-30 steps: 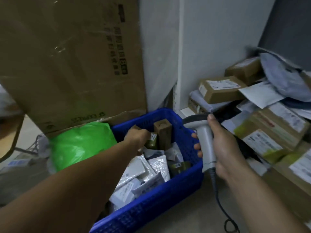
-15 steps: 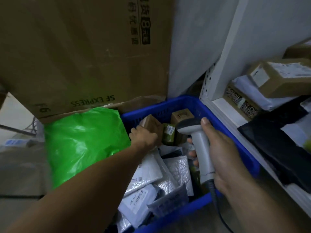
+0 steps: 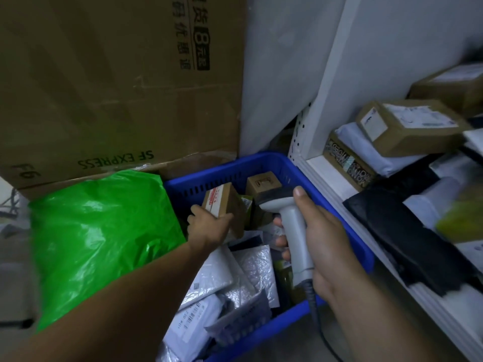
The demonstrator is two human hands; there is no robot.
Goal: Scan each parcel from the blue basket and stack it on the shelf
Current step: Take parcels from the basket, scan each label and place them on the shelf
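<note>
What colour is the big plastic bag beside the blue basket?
Bright green. The plastic bag lies left of the blue basket, seen in the head view.

A pale grey wall [image 3: 274, 74] rises behind; a big brown carton [image 3: 117, 82] leans at left, dim light, grey floor [image 3: 15, 278] beneath.

The white shelf [image 3: 337, 189] stands just right of the blue basket [image 3: 308, 184]. On its board lie a patterned brown box [image 3: 349, 163] nearest the basket, a white poly mailer [image 3: 366, 150] topping that box, and a black poly mailer [image 3: 407, 231] in front of it.
</note>
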